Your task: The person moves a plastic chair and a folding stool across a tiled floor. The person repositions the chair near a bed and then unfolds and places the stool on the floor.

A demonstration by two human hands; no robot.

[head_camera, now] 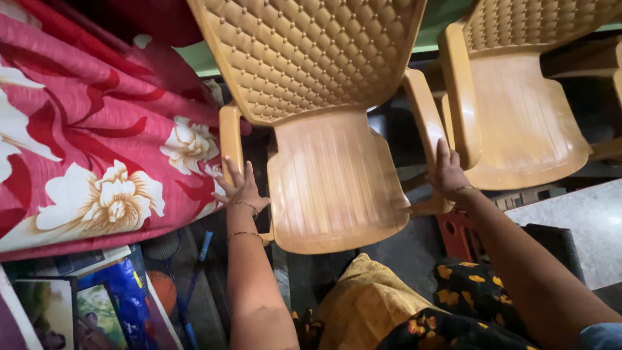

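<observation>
A tan plastic armchair point(327, 175) with a quilted backrest stands right in front of me. My left hand point(241, 186) rests with fingers spread against its left armrest point(230, 139), bangles on the wrist. My right hand point(447, 172) lies on the chair's right armrest point(424, 116), fingers pointing up along it. Neither hand clearly wraps around the armrest. My knees in yellow and black flowered cloth show at the bottom.
A second tan plastic chair point(518, 116) stands close on the right. A bed with a red flowered cover point(97, 142) fills the left. Under it lie pictures, a blue package point(126, 291) and a racket point(162, 249). A grey stone slab point(583, 227) is at the right.
</observation>
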